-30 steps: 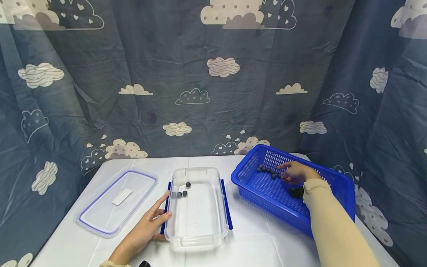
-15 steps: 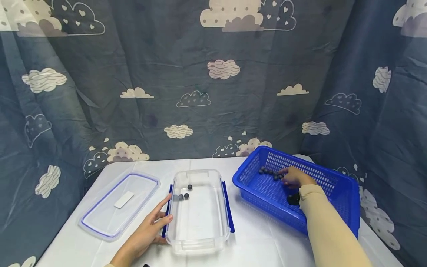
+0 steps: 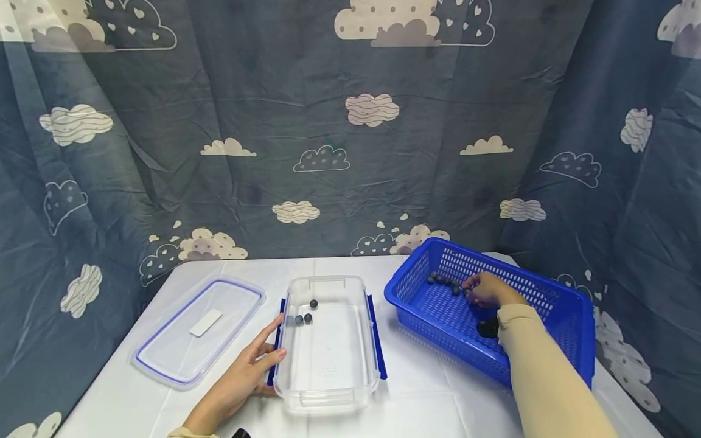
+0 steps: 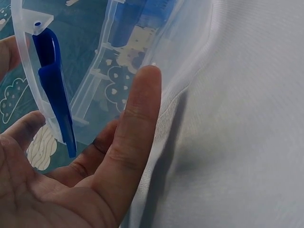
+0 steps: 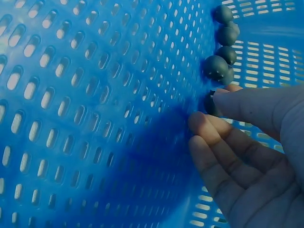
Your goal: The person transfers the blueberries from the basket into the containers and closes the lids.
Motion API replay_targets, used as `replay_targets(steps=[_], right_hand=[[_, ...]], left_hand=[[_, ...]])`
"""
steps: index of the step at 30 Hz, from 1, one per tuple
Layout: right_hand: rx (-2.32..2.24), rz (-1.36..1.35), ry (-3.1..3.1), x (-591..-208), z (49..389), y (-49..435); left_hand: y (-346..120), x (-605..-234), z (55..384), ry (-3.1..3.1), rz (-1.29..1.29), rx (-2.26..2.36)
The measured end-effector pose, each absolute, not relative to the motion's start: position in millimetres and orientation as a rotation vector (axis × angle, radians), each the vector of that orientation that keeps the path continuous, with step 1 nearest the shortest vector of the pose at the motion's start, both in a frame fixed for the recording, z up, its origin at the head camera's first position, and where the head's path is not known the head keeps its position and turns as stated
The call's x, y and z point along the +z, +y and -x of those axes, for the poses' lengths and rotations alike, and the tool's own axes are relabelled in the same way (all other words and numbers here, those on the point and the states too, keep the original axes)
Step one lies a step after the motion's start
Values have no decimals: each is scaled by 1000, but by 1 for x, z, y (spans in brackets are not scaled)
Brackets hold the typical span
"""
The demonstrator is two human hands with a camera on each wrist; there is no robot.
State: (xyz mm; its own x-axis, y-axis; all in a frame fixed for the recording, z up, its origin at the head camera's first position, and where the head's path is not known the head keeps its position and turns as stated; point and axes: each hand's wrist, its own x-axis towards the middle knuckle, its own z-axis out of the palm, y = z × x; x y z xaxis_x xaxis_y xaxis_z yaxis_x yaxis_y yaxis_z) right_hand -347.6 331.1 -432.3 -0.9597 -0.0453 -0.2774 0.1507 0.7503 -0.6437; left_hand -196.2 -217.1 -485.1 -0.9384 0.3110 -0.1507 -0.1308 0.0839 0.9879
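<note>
In the head view my left hand rests at the left side of a clear plastic container, its fingers spread along the wall and the thumb over the rim. The left wrist view shows those fingers mostly straight beside a blue side clip. Several blueberries lie inside the container near its far left. My right hand is down in a blue perforated basket. Thumb and index finger pinch a dark blueberry at the end of a row of other blueberries.
A clear lid with a blue seal and a white label lies flat at the left. White cloth covers the table. A dark curtain with cloud prints hangs behind and around.
My right hand has lowered to the blueberries in the basket and its fingers have closed in on one. The left hand and the container keep their places.
</note>
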Motion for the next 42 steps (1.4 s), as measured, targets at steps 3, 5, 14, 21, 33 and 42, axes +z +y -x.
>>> replay_targets(steps=[3, 5, 14, 21, 33, 42], right_hand=[[-1043, -71, 2675, -432, 345, 333], [-1055, -72, 2668, -433, 344, 335], [-1077, -61, 2618, -428, 341, 347], [-1077, -78, 2608, -416, 335, 346], [-1081, 50, 2643, -404, 333, 342], [-1092, 90, 2667, -398, 330, 342]], left_hand=[[-218, -485, 196, 2042, -186, 1920], [-218, -485, 196, 2040, -188, 1918], [-218, -483, 196, 2040, -175, 1916], [-217, -482, 196, 2050, -185, 1913], [-219, -484, 194, 2045, -196, 1921], [-217, -484, 194, 2038, -203, 1921]])
